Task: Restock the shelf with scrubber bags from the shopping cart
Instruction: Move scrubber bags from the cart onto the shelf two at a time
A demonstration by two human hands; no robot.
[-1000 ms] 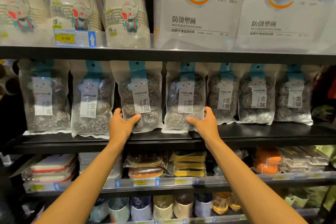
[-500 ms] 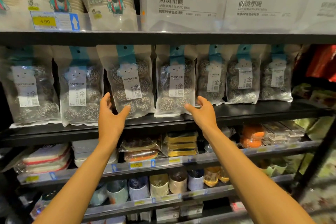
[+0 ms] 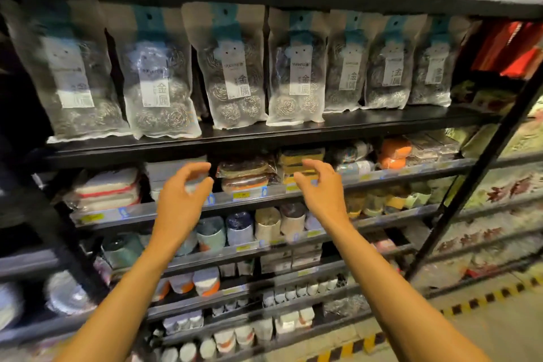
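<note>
Several clear scrubber bags with teal headers and steel wool balls stand in a row on the black shelf [image 3: 293, 134]. Two of them, one scrubber bag [image 3: 232, 67] and its neighbour scrubber bag [image 3: 296, 67], stand at the middle of the row. My left hand [image 3: 182, 194] hovers below the shelf edge, fingers loosely curled, holding nothing. My right hand [image 3: 321, 188] is beside it, also empty with relaxed fingers. Both hands are apart from the bags. The shopping cart is not in view.
Below are shelves with sponges [image 3: 246, 173], white cloth packs [image 3: 108, 188] and cups [image 3: 267, 223]. A black upright post [image 3: 476, 173] slants at the right. The floor with yellow-black hazard tape [image 3: 482, 300] lies at the lower right.
Both hands let go of the two middle bags and drew back and down from the shelf. The view has tilted downward and to the right.
</note>
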